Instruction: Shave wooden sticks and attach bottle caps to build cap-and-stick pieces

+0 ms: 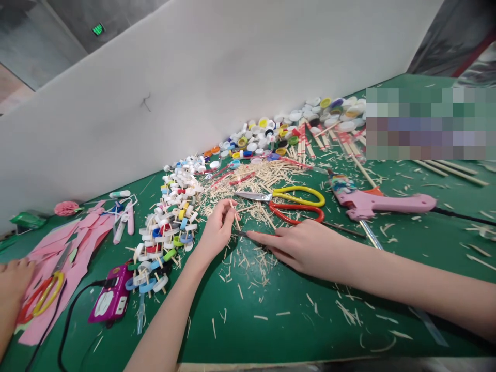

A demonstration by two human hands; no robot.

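Note:
My left hand (219, 227) pinches a thin wooden stick (234, 214) between thumb and fingers. Beside it, my right hand (300, 245) is closed with its index finger stretched along a thin dark blade (241, 234), whose tip lies close to the stick; my palm hides the handle. Just beyond the right hand lie large scissors (253, 196) with one yellow and one red handle. Wood shavings (248, 258) are scattered under and around both hands.
Bottle caps with sticks (170, 227) are heaped at left; loose caps (256, 137) line the white partition (217, 67). A pink glue gun (387, 204) rests at right. A purple power socket (110, 299), pink paper (83, 237) and another person's hand (13, 289) are at left.

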